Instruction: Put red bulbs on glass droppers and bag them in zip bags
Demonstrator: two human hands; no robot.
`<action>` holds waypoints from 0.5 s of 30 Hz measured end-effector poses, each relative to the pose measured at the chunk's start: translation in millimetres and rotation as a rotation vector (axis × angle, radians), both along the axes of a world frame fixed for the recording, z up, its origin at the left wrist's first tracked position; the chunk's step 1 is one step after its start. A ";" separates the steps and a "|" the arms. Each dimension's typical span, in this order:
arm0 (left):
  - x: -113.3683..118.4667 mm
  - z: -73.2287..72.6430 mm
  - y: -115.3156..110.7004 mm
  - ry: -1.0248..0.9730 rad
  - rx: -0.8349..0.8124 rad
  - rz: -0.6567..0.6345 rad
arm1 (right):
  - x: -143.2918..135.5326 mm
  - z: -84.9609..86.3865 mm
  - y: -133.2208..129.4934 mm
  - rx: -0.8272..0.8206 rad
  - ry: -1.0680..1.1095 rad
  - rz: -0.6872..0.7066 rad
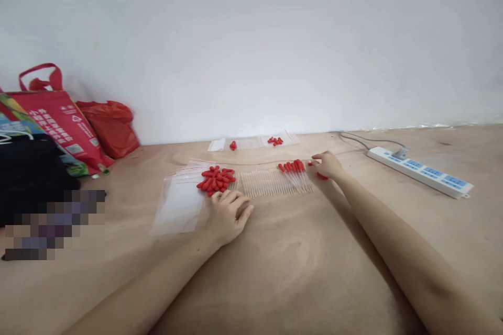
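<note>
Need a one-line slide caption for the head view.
Left hand by a pile of red bulbs, right hand by red pieces, a row of thin clear tubes between the hands.

My left hand [228,218] and right hand [330,165], both bare far up the arm.
On the left I see slim fingers with rounded tips, a shorter, thicker thumb with a smooth nail, and a broad, even back running into a narrow wrist; my left forearm [168,272] is smooth and uncovered down to the lower edge of my view, and a small round spot [198,249] marks it just below the wrist. On the right my fingers are slender too, though their nails are too small to make out; my right forearm [387,233] is long and uncovered, thin at the wrist and widening steadily, with soft shading where it is thickest.
</note>
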State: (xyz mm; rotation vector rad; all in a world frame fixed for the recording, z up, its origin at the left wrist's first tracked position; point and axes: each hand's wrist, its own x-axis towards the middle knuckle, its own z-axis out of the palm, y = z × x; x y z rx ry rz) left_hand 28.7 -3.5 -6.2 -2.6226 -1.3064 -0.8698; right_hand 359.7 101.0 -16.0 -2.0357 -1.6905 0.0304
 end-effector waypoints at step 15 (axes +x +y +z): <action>12.2 15.8 32.2 0.214 0.078 0.388 | -1.8 -5.6 2.8 0.139 0.108 -0.043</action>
